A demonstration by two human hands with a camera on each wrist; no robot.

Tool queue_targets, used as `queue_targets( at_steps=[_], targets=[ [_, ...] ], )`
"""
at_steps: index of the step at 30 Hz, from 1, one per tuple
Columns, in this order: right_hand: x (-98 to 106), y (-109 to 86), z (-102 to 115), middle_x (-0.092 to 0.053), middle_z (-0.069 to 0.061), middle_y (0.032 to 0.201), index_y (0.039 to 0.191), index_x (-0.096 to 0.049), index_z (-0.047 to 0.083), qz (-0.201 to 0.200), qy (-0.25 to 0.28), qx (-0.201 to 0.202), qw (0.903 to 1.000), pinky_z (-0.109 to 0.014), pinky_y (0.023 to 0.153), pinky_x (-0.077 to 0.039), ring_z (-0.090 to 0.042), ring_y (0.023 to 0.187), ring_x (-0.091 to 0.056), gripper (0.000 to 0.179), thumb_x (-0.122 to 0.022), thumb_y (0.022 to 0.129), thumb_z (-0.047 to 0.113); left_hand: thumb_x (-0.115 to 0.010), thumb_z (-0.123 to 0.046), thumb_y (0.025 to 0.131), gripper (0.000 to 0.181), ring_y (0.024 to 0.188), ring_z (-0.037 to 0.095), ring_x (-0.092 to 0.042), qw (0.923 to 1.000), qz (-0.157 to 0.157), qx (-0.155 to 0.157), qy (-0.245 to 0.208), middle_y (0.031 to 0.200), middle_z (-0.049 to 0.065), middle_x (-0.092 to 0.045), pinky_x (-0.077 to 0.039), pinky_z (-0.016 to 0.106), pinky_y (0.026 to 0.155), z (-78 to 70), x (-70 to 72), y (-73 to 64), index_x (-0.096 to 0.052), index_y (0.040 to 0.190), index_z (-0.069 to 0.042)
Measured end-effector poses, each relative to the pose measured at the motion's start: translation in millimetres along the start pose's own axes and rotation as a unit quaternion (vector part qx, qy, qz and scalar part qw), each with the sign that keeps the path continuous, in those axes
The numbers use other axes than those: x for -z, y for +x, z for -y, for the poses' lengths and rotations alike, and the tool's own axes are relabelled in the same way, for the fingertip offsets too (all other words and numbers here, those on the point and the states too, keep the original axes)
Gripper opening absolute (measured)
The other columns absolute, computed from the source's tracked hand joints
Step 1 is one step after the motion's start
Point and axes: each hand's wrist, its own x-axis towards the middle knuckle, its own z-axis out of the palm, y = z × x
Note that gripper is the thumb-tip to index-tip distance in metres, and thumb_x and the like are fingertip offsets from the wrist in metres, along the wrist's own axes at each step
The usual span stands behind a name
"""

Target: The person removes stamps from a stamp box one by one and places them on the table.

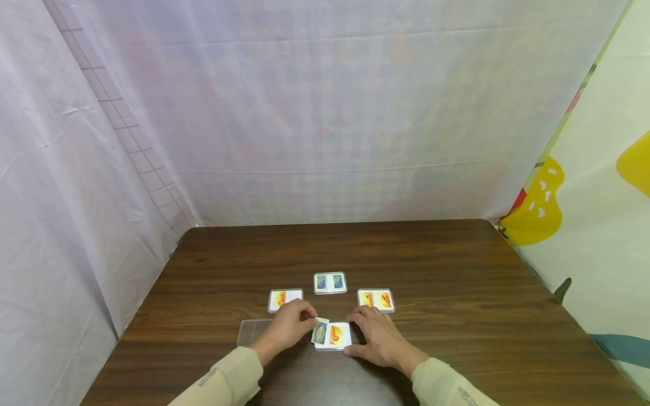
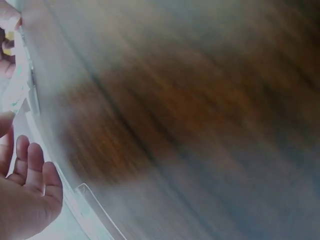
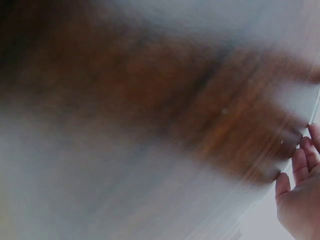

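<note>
My left hand [image 1: 288, 326] pinches a small greenish stamp [image 1: 320, 331] between thumb and fingers, slightly tilted over the left half of a clear plastic case [image 1: 347, 341]. That case lies flat with a white insert and an orange-yellow stamp [image 1: 337, 335] in its right half. My right hand [image 1: 378, 337] holds the case at its right side, thumb by the near corner and fingers by the far one. In the left wrist view, the left hand [image 2: 30, 195] shows its outer fingers loosely bent. Only part of the right hand [image 3: 302, 200] appears in the right wrist view.
Beyond the hands lie a case with two blue-green stamps [image 1: 330, 283], a case with two orange stamps [image 1: 376, 300] at right and a case with an orange stamp [image 1: 285, 299] at left. A transparent cover [image 1: 250, 332] lies left on the brown table [image 1: 457, 270].
</note>
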Motion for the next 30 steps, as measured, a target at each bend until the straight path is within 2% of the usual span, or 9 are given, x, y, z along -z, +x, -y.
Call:
queue_targets(
  at_steps=[4, 16, 21, 25, 30],
  targets=[
    [0.2, -0.2, -0.1, -0.055, -0.008, 0.122, 0.119, -0.062, 0.009, 0.0, 0.001, 0.0, 1.0, -0.056, 0.095, -0.04, -0.031, 0.115, -0.052, 0.058, -0.079, 0.08, 0.048, -0.072, -0.008, 0.087, 0.003, 0.076, 0.011, -0.053, 0.9994, 0.006, 0.021, -0.025, 0.08, -0.003, -0.058, -0.046, 0.028, 0.068, 0.4, 4.0, -0.4, -0.069, 0.086, -0.007],
    [1.3, -0.7, 0.8, -0.054, -0.009, 0.125, 0.122, -0.061, 0.009, 0.012, 0.008, -0.011, 0.9998, -0.058, 0.097, -0.038, -0.033, 0.119, -0.05, 0.059, -0.077, 0.081, 0.049, -0.071, -0.007, 0.087, 0.004, 0.078, 0.013, -0.055, 0.9925, 0.011, 0.05, -0.111, 0.082, -0.001, -0.064, -0.048, 0.032, 0.074, -2.2, 20.8, -3.4, -0.07, 0.087, -0.003],
    [0.8, -0.6, 0.5, -0.054, -0.009, 0.126, 0.122, -0.061, 0.01, 0.013, 0.009, -0.011, 0.9998, -0.059, 0.098, -0.038, -0.034, 0.12, -0.05, 0.059, -0.077, 0.081, 0.049, -0.072, -0.008, 0.088, 0.006, 0.081, 0.013, -0.056, 0.9913, 0.003, 0.069, -0.112, 0.084, 0.0, -0.065, -0.047, 0.033, 0.077, -3.9, 34.6, -8.6, -0.07, 0.088, -0.003],
    [0.9, -0.6, 0.8, -0.054, -0.009, 0.127, 0.123, -0.061, 0.009, 0.013, 0.009, -0.013, 0.9998, -0.059, 0.099, -0.038, -0.034, 0.12, -0.05, 0.06, -0.076, 0.081, 0.05, -0.072, -0.007, 0.087, 0.007, 0.079, 0.014, -0.054, 0.9895, -0.001, 0.082, -0.119, 0.082, 0.001, -0.063, -0.046, 0.033, 0.074, -0.7, 44.0, -13.3, -0.069, 0.087, -0.001],
    [1.6, -0.8, 1.4, -0.053, -0.01, 0.127, 0.123, -0.061, 0.009, 0.015, 0.009, -0.013, 0.9998, -0.059, 0.099, -0.038, -0.035, 0.121, -0.049, 0.06, -0.077, 0.082, 0.049, -0.073, -0.006, 0.085, 0.007, 0.076, 0.014, -0.054, 0.9901, 0.001, 0.092, -0.106, 0.08, 0.001, -0.063, -0.046, 0.032, 0.073, 4.3, 52.8, -21.4, -0.07, 0.085, -0.001]
  ],
)
